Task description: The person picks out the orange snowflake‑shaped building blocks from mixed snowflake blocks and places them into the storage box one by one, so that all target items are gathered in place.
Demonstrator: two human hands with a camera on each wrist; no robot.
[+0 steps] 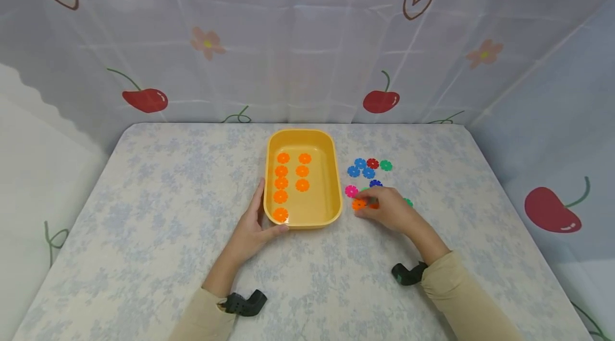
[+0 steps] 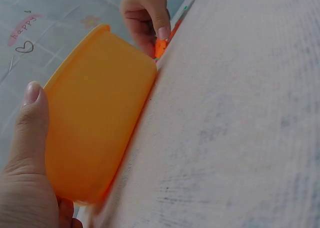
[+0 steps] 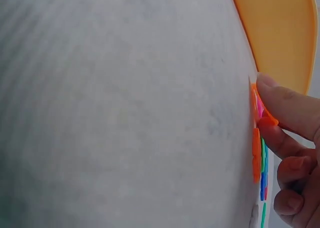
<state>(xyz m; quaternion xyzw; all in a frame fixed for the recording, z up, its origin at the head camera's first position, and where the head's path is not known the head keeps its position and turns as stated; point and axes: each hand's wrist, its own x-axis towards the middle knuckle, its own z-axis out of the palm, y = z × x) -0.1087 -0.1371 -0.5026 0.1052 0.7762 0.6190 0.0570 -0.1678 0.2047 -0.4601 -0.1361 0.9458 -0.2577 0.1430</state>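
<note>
A yellow plastic tray with orange flower-shaped discs lying in two columns stands in the middle of the table. My left hand grips its near left corner, thumb at the front wall and fingers along the left side. To the right of the tray, my right hand pinches an orange flower-shaped disc between thumb and index finger, tilted up from the cloth. Another orange disc stays close by on the table. The hand partly covers the discs beneath it.
Beyond the right hand lie blue discs, a red disc and a green disc. A pink disc sits near the tray's right wall. A patterned curtain hangs behind the table's far edge.
</note>
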